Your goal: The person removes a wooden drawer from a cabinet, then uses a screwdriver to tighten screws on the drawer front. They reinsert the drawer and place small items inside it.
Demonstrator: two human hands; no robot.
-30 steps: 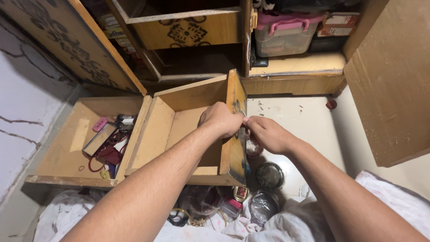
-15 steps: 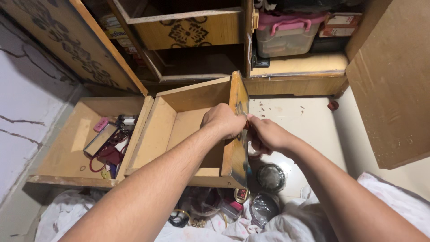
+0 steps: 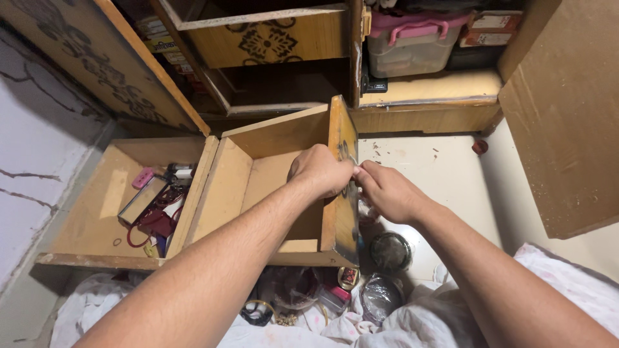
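An empty wooden drawer (image 3: 258,167) lies on the floor in front of me, its patterned front panel (image 3: 342,135) standing on the right. My left hand (image 3: 320,171) grips the top edge of that front panel, fingers curled over it. My right hand (image 3: 387,192) is pressed against the outer face of the panel, fingers pinched at a small metal fitting there. What the fingers hold is hidden.
A second drawer (image 3: 97,212) to the left holds a mirror, cords and small items. An open wooden cupboard (image 3: 271,38) stands behind, with a pink-lidded plastic box (image 3: 412,42) on a shelf. A cupboard door (image 3: 567,129) hangs open on the right. Round tins (image 3: 390,250) and bangles lie on white cloth.
Both hands have stayed at the drawer's front panel; the right hand has shifted slightly closer to the left. The drawers have not moved.
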